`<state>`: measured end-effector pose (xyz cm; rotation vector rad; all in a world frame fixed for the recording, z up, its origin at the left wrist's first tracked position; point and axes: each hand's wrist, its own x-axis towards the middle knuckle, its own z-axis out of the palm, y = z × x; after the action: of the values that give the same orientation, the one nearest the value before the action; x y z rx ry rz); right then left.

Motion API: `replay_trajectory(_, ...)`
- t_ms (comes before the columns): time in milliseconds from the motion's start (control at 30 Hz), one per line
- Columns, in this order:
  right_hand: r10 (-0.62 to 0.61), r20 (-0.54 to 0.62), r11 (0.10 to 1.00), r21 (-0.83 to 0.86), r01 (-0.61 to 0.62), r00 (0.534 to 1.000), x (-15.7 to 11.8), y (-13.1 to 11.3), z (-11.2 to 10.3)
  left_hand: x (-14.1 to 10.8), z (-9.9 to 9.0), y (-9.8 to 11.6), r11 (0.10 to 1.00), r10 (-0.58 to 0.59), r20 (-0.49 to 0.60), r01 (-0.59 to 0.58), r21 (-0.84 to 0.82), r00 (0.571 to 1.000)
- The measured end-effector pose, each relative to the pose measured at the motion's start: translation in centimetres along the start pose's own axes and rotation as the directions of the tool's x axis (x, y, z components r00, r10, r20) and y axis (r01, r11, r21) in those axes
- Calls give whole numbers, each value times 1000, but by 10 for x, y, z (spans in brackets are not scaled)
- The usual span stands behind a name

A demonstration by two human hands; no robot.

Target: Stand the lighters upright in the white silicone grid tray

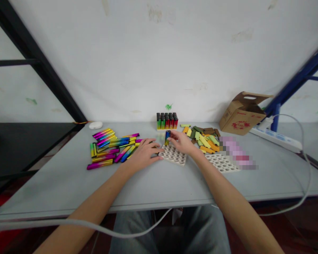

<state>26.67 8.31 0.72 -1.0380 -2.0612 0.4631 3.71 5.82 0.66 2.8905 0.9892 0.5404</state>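
My right hand [184, 141] is closed on a shiny blue-and-yellow lighter-like tube [167, 137], held upright at the back left of a white tray with round holes [176, 157]. My left hand [145, 154] reaches to the tray's left edge, its fingers stretched and apart; a small dark bit shows between thumb and fingers, too small to name. Left of that hand lies a loose pile of shiny rainbow-coloured tubes [112, 151]. Behind the tray, against the wall, stands a block of green and red lighter-like pieces with black tops [167, 121].
Yellow, green and brown short pieces [205, 139] lie heaped on the right. Near them are a second white holed tray [222, 163], a blurred pink item [235, 150], an open cardboard box [241, 118] and a power strip [278, 137]. A white cable [113, 233] crosses before the table edge.
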Motion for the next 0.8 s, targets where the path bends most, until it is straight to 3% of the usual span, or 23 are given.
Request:
replay_trajectory(200, -37, 26, 993, -111, 40, 999, 1, -9, -4, 0, 1, 0, 1000, -5, -6, 5, -5, 1000)
replay_trajectory(433, -8, 26, 990, -141, 11, 1000, -1, -13, -5, 0, 3, -1, 1000, -5, 8, 5, -11, 1000)
replay_trajectory(800, -90, 18, 980, -179, 92, 996, -10, -15, -1, 0, 2, 0, 1000, -15, 9, 15, -15, 1000)
